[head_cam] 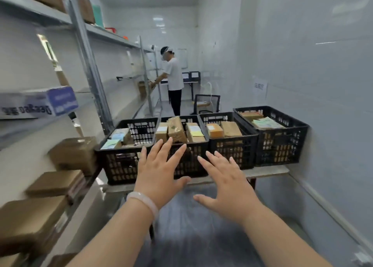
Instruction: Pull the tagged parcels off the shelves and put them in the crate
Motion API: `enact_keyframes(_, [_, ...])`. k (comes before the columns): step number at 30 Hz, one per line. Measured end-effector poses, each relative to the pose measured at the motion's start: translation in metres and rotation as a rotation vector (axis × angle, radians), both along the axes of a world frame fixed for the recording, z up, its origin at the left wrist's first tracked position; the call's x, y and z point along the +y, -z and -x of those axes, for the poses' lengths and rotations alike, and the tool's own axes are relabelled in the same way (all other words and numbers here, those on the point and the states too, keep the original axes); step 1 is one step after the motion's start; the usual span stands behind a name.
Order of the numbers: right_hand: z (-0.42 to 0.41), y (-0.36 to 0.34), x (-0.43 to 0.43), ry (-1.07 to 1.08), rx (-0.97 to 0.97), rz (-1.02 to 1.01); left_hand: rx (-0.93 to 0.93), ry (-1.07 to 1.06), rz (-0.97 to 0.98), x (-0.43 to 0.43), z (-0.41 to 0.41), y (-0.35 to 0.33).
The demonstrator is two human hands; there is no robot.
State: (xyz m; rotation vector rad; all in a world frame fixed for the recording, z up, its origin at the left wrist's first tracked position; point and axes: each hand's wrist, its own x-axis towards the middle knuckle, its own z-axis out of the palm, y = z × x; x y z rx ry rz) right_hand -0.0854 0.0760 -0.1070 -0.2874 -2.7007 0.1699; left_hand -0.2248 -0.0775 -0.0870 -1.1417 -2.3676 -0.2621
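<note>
Brown cardboard parcels point(74, 155) lie in low piles on the grey metal shelves point(88, 64) at the left, too blurred to tell which carry tags. More parcels, some with pale paper labels, sit in four black plastic crates point(232, 147) with lattice walls, lined up on the bench point(268, 170). The left hand point(159, 171), a pale bracelet point(143, 202) at its wrist, and the right hand point(228, 184) hover before the crates, fingers spread, holding nothing. The parcels look like small, stiff, flat-sided boxes, probably light and a little slick where taped. One is likely best gripped across its two narrow sides, or slid to the shelf edge and supported from beneath.
</note>
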Motion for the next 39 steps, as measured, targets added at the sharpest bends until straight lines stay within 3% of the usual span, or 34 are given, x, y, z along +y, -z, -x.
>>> enact_keyframes(13, [0.238, -0.06, -0.17, -0.539, 0.149, -0.027, 0.124, -0.517, -0.138, -0.2, 0.14, -0.062])
enact_keyframes(23, [0.378, -0.103, -0.194, -0.715, 0.256, 0.086, 0.067, -0.72, -0.173, -0.227, 0.217, -0.093])
enact_keyframes(31, [0.509, -0.133, -0.167, -0.861, 0.257, 0.332, -0.121, -0.816, -0.456, -0.182, 0.306, -0.114])
enact_keyframes(36, [0.586, -0.154, -0.132, -0.897, 0.172, 0.729, -0.212, -0.871, -0.705, -0.157, 0.368, -0.129])
enact_keyframes(39, [0.623, -0.165, -0.131, -0.834, -0.051, 0.978, -0.322, -0.849, -0.904, -0.154, 0.391, -0.13])
